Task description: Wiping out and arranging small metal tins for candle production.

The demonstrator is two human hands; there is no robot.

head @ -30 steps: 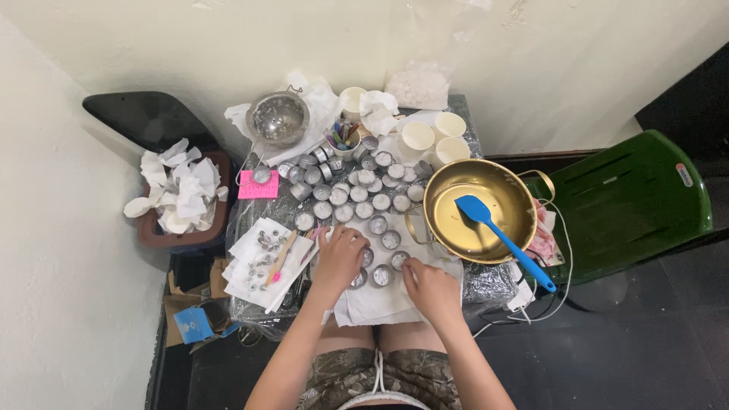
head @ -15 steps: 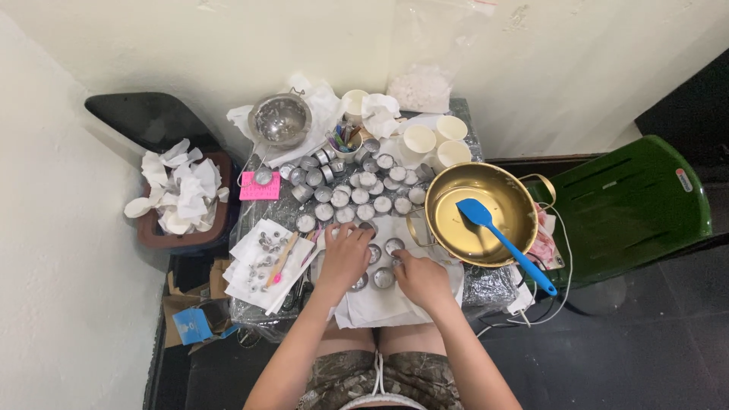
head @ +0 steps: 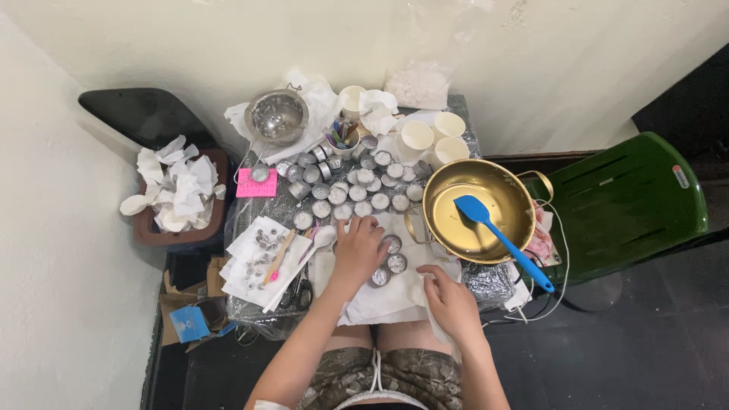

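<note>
We have both forearms stretched forward from our lap. Our left hand [head: 358,250] lies palm down, fingers [head: 363,226] spread and pointing ahead. Our right hand [head: 450,298] sits nearer our body, knuckles up, fingers curled inward, wrist angled toward the left.

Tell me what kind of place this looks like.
Most likely a cramped home corner used as a candle-making bench. A small table against the wall holds rows of small metal cups, a gold pot with a blue spatula, and a bin of crumpled paper stands beside it.
</note>
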